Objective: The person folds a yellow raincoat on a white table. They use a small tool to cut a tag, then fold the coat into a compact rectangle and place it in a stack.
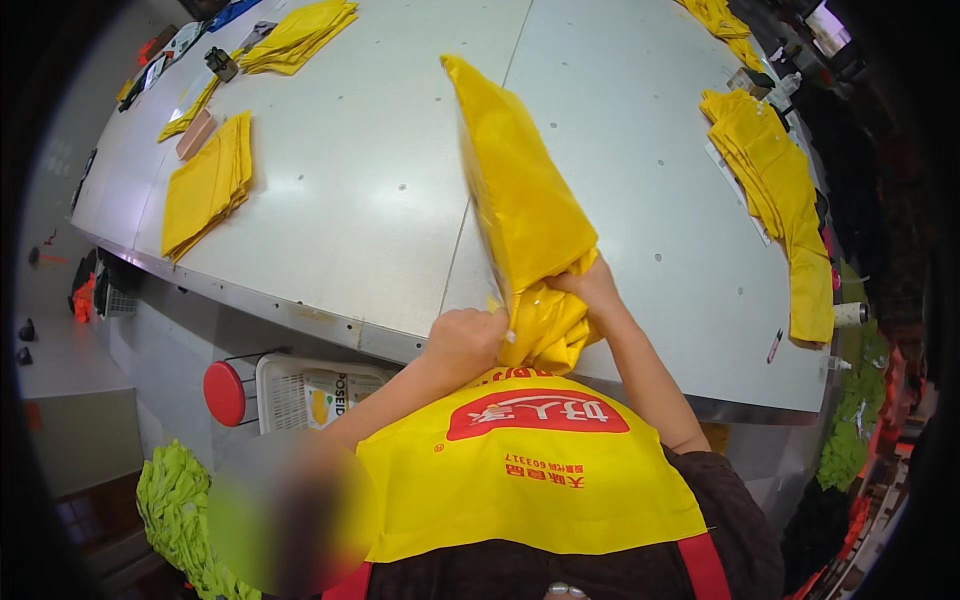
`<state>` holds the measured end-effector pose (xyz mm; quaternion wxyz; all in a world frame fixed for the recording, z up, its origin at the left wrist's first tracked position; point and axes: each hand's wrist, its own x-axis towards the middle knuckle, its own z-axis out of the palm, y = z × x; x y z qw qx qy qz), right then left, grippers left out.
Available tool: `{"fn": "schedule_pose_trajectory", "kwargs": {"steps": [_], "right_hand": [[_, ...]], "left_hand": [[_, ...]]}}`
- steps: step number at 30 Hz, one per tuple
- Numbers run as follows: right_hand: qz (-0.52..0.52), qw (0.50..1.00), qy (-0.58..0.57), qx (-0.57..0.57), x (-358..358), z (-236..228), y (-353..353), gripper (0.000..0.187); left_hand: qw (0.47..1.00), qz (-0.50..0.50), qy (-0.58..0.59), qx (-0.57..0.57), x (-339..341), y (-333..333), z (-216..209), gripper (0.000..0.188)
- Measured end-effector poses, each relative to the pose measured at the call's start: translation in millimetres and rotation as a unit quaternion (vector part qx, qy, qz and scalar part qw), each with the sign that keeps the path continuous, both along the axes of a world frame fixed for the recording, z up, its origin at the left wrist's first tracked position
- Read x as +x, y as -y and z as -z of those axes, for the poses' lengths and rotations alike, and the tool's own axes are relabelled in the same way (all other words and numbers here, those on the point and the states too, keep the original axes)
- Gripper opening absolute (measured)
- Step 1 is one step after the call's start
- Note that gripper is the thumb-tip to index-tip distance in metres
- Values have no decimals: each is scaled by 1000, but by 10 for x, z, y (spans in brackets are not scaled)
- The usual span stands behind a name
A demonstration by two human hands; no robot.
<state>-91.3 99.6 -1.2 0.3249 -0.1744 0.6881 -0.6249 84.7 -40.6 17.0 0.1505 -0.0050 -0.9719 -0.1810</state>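
Note:
A long, pointed bundle of folded yellow cloth (525, 190) stretches away from me over the table. A glossy, see-through edge along its left side looks like a clear plastic bag (484, 215) around it. My left hand (466, 337) is closed in a fist at the near left corner, pinching the edge of the bag. On the right, my right hand (592, 289) grips the near end, its fingers partly hidden behind the cloth. Loose, crumpled yellow cloth (548, 325) bulges out between both hands, close to my yellow apron (530, 480).
The pale table (350, 230) has folded yellow cloth piles at left (210, 190), far left (300, 38) and right (765, 170). A pen (774, 346) lies near its right edge. Below stand a red stool (224, 393) and a white basket (285, 395). Lime-green cloth (180, 510) is heaped lower left.

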Motion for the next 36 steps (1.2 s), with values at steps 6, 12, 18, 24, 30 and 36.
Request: {"fn": "schedule_pose_trajectory", "kwargs": {"steps": [6,12,18,24,30,36], "right_hand": [[51,974,187,-119,-89,133,-42,49],[87,951,215,-205,99,242,61,41],[70,958,179,-214,-76,338,36,36],[114,977,131,-126,-10,351,67,46],[99,985,120,-80,-366,254,298,42],[19,930,-366,35,-680,-151,458,41]], "left_hand": [[967,-188,-163,59,-22,417,359,16],[975,-177,13,133,-202,446,713,24],[976,-3,145,160,29,57,251,25],[982,3,174,73,260,67,136,25],[979,12,201,37,77,-190,128,26],[851,-241,130,447,-212,-29,750,44]]}}
